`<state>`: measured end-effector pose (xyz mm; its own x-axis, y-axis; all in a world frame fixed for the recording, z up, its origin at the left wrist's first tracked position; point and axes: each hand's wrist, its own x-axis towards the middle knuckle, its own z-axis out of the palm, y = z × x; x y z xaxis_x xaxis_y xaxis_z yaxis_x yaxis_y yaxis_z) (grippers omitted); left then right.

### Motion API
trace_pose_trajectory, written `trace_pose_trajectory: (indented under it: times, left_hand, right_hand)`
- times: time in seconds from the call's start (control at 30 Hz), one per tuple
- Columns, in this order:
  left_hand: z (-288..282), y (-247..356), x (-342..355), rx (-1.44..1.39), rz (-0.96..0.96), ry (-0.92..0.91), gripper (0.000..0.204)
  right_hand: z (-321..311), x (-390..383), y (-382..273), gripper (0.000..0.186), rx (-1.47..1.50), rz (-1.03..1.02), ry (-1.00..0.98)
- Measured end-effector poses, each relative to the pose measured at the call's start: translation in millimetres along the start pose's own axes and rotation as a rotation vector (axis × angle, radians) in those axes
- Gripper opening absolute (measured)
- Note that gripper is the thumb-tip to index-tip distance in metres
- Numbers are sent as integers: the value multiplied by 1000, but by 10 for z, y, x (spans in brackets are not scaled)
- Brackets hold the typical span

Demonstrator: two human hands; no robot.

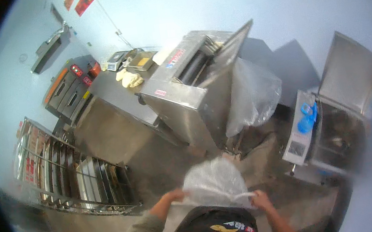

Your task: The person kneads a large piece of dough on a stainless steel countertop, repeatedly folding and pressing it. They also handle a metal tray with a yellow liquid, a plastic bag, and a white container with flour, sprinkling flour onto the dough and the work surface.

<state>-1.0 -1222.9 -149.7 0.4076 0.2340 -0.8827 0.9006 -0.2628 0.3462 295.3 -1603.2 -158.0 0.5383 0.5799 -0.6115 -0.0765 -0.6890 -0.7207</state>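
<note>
I hold a clear plastic bag (213,182) stretched open in front of my chest. My left hand (174,195) grips its left edge and my right hand (259,197) grips its right edge. The bag billows upward between the two hands, and I cannot tell whether anything is inside. Past it on the floor stands a steel dough machine (188,78) with a second clear plastic bag (251,94) hanging off its right side.
A steel table (115,93) at the back holds dough pieces (130,78), a tray and a scale. A deck oven (69,90) stands at the left, above a rack of baking trays (78,174). At the right is an open-lidded steel machine (337,119) with a blue glove (307,118).
</note>
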Motion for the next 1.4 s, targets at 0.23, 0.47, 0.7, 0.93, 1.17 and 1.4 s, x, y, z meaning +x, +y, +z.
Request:
trace_pose_trajectory:
  times: [0.23, 0.47, 0.7, 0.93, 1.17, 1.4]
  left_hand:
    - [-704, -149, -450, 239, -60, 249, 84]
    - [-1813, -715, -1705, 149, 524, 2041, 79]
    - [-720, -2966, -250, 327, 39, 152, 82]
    - [-2169, -3872, -701, -218, -120, 48, 59]
    - [-3624, -3906, -1310, -134, 141, 528, 36]
    - [-5460, -3483, -1993, -441, 249, 728, 30]
  right_hand:
    - [502, 350, -1209, 40, -92, -4, -303]
    - [1266, 421, -3430, 32, 137, -1416, 347]
    - [2951, 1836, -2586, 40, -1062, -149, -788]
    - [4048, 2719, -3704, 35, -623, -153, -698]
    - [4692, 3056, -5498, 28, 218, -68, -466]
    - [5195, 3757, -7386, 52, 921, -387, -565]
